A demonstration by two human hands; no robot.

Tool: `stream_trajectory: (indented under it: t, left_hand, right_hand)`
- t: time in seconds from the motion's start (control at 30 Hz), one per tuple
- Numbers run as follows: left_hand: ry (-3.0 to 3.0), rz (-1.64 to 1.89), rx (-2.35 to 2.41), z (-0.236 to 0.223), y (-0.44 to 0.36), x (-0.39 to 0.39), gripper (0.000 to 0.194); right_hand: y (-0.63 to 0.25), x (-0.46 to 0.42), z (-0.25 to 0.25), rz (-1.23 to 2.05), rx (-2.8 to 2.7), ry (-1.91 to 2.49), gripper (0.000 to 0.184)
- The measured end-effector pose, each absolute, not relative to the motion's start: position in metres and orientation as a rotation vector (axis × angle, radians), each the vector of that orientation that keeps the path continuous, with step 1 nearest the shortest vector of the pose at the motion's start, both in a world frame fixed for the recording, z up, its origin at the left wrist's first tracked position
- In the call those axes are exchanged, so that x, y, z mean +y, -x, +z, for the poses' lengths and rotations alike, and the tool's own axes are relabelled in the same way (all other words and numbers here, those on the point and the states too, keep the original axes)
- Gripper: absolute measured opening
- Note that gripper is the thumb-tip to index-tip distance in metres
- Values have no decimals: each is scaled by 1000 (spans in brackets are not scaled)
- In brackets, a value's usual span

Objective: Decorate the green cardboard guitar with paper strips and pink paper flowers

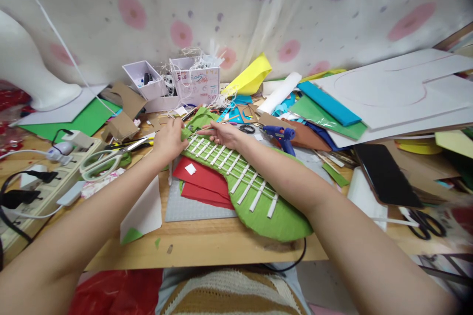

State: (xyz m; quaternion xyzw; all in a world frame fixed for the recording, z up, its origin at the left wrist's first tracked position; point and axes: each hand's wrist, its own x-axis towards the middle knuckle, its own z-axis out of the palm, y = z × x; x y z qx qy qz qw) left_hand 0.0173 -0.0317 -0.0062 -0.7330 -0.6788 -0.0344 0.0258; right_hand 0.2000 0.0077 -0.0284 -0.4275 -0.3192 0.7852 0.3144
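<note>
Brown-and-cream knit (229, 295) sits nearest us, below the front edge of the wooden surface (199, 243). Next out: green guitar-shaped piece (273, 224), broad end toward us, narrow end pointing away and left, partly over red sheets (203, 184) and a grey mat (199, 214). White bars (240, 178) cross it, thin pale cords run lengthwise over them. Our right forearm passes above it.

Black-handled scissors (424, 224) and a dark phone (386, 174) lie off to the right; power strip (48, 202) and pale-handled scissors (99, 162) on the left.

Our left hand (170, 140) is at the narrow end, fingers curled in; can't tell what they grip. Our right hand (223, 134) is just beside it above the cords, fingers bent and close together; can't tell if a cord is between them.

Blue glue gun (283, 137) just past the green piece. Farther: white box (199, 83) with scribbles, yellow strip (251, 76), white boards (399, 88) at right, then spotted curtain (207, 5) behind everything
</note>
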Motion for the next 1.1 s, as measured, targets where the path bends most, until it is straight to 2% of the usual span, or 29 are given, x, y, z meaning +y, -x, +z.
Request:
stream_trajectory:
  t: [0.17, 0.37, 0.57, 0.9, 1.1]
  left_hand:
    - [2292, -96, -2060, -8, -15, -30, 33]
    - [2297, -49, -2061, -6, -16, -29, 33]
    - [2301, -67, -2046, -8, -14, -27, 33]
    - [2273, -181, -2096, -5, -14, -28, 30]
    - [2276, -256, -2061, -9, -11, -28, 27]
  right_hand:
    - [-197, 8, -29, 2012, -904, 1176, 30]
    - [-196, 5, -29, 1471, -1030, 1313, 32]
    - [-194, 5, -38, 1272, -1260, 1270, 33]
    - [-193, -4, -21, 1586, -1305, 1190, 28]
    - [-199, 2, -22, 1877, -804, 1298, 20]
